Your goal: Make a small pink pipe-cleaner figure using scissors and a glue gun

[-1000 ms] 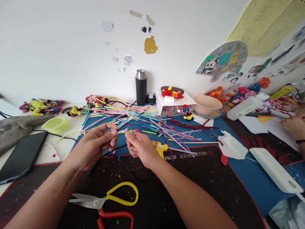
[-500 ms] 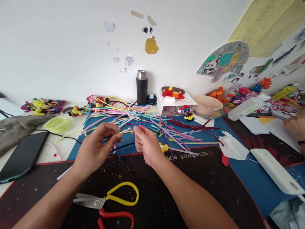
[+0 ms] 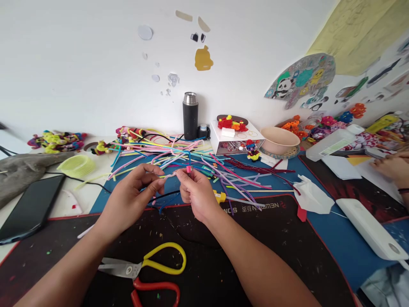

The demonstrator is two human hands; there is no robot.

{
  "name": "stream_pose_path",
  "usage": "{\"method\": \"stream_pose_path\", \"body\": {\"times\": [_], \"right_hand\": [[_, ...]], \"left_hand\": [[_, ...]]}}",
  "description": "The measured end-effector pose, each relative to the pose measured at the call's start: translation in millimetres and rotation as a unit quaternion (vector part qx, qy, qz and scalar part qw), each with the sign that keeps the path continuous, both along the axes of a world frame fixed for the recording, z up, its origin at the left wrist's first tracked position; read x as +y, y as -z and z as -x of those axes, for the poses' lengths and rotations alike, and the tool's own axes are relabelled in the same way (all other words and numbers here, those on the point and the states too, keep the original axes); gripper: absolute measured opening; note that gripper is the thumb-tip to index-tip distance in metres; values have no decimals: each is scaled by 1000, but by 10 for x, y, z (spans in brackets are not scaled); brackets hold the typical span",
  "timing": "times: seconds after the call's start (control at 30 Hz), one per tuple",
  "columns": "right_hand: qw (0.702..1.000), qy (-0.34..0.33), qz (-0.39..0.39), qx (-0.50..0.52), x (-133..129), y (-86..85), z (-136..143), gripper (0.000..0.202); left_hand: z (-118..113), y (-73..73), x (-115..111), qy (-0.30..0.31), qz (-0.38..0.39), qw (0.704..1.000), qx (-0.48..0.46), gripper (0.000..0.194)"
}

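Left hand pinches a pale stem, which spans to the right hand, grip closed round a pink item, perhaps a lighter. Looks part-worked; no finished form between them. Around: phone, scissors apart from hands, loose stems crowding behind, glue gun partly hidden.
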State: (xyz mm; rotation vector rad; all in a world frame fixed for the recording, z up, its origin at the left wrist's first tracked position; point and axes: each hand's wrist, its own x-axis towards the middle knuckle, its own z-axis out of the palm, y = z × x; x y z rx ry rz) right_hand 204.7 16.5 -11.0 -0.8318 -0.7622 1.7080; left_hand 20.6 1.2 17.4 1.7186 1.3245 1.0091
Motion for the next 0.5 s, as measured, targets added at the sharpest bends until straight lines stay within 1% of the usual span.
{"method": "stream_pose_path", "body": {"times": [0.23,0.4,0.5], "right_hand": [[1000,-2,3,-1,-3,0,-8,50],[1000,-11,0,-15,-19,-6,11,50],[1000,10,-3,-27,-16,-59,7,52]], "left_hand": [[-7,-48,26,29,34,999,-18,34],[-39,-90,9,-2,22,1000,-2,35],[-47,-100,4,-29,24,999,22,34]]}}
